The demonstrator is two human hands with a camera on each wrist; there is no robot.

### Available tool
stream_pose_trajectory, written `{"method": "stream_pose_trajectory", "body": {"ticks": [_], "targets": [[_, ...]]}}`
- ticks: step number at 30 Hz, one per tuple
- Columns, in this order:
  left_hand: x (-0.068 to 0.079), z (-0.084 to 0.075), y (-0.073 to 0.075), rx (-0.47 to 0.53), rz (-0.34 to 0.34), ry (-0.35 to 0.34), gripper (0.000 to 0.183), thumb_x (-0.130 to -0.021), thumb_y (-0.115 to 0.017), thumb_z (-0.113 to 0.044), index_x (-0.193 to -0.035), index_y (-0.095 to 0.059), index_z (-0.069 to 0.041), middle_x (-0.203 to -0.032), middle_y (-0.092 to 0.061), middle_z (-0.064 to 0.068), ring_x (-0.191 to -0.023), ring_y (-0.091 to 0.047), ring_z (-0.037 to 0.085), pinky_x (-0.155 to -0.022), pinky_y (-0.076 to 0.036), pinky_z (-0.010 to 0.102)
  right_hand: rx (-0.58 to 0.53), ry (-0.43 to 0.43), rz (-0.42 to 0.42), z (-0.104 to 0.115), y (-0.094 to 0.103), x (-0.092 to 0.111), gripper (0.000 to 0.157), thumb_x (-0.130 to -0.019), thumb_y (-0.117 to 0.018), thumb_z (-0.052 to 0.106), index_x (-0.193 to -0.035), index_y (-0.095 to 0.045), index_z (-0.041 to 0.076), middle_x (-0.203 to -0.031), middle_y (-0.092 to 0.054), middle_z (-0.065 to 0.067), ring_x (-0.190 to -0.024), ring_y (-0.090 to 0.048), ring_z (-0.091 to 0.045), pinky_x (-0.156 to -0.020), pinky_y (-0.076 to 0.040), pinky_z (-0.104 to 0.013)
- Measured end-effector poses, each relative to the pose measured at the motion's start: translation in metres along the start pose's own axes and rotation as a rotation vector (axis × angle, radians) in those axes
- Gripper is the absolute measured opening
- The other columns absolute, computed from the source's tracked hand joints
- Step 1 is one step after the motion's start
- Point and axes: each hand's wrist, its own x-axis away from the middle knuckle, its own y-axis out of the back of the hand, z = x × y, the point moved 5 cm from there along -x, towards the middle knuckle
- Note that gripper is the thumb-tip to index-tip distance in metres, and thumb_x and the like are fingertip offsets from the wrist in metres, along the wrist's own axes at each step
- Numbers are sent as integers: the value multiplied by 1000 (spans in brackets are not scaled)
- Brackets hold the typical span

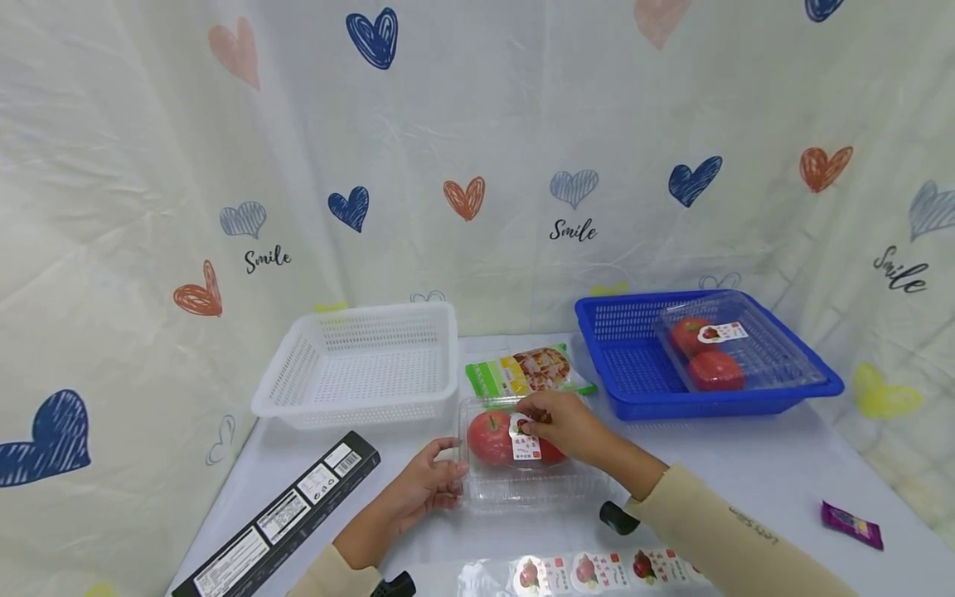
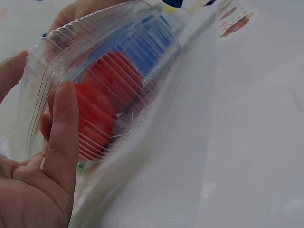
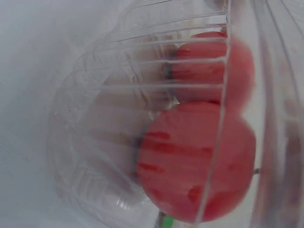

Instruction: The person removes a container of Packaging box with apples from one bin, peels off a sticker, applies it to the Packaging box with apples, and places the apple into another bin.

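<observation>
Head view: found on the white table [image 1: 746,464] a clear box [image 1: 537,493], with red fruits [image 1: 490,438] inside and a label [image 1: 525,446] on its lid. Noted left hand [image 1: 427,482] gripping the box's left edge; right hand [image 1: 563,423] with bent fingers at the label, could not tell whether pinching or pressing. Listed behind: patterned bag [image 1: 533,371], white basket [image 1: 354,406], blue basket [image 1: 716,406]. Listed in front: sticker strip [image 1: 585,572].

Left wrist view: saw box rim between digits of left hand.

Right wrist view: saw two fruits, touching, through ribbed plastic.
</observation>
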Motion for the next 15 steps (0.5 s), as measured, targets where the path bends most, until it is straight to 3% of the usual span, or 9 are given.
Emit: {"method": "stream_pose_trajectory", "body": {"ticks": [3,15], "targets": [[-1,0,1,-5,-7,1,64,-94,-65,-18,-144,-28,-5,-88,-60,8,-67,-60,13,-62,-55,27,15,23,-6,2,0,-2,23,-88,-72,10,-111,-70,14,-94,-65,10,-85,-59,-12,-77,-54,-31],[-3,4,2,-7,-14,10,63,-93,-65,-16,-144,-29,-6,-89,-60,9,-68,-60,15,-63,-56,28,59,-26,1,-4,-2,-3,23,-88,-73,14,-111,-70,16,-93,-65,11,-86,-59,-10,-80,-53,-32]]}}
